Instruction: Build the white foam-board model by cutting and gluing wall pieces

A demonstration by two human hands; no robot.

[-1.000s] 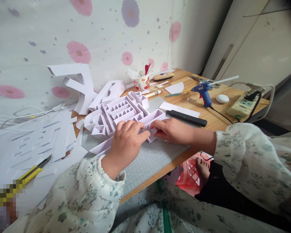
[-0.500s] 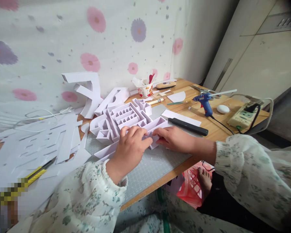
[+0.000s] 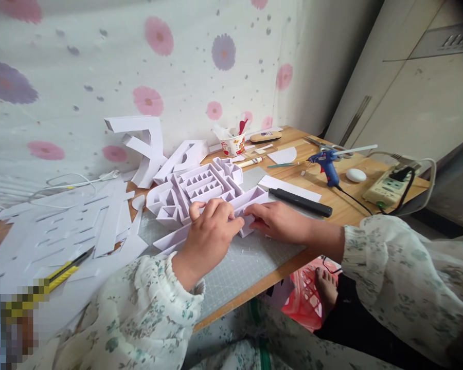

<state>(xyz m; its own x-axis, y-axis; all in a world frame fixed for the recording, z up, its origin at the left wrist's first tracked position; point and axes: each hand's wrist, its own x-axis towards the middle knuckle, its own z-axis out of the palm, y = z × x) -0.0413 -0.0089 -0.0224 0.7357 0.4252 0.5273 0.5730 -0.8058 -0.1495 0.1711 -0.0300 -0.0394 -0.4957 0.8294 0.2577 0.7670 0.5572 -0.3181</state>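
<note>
A white walled paper-board structure (image 3: 200, 184), shaped like a hollow character with many small compartments, lies on the grey cutting mat (image 3: 250, 267). Over its near edge my left hand (image 3: 214, 231) is curled, with the thumb and fingers pressed on the board walls. My right hand (image 3: 275, 221) pinches the near right part of the same structure, and its fingertips almost meet the left thumb. The exact spot each hand grips is partly hidden by the fingers. A black-handled cutter (image 3: 301, 201) rests just beyond my right hand.
A blue glue gun (image 3: 327, 167) with a glue stick stands at right, beside a white oval object (image 3: 355, 176) and a power strip (image 3: 388, 186). Cut white sheets (image 3: 61, 226) and a yellow utility knife (image 3: 64, 275) lie at left. A paper cup (image 3: 232, 145) stands behind.
The view has shifted slightly, so everything sits a little further right and lower. Both hands keep nearly the same place and grip on the structure.
</note>
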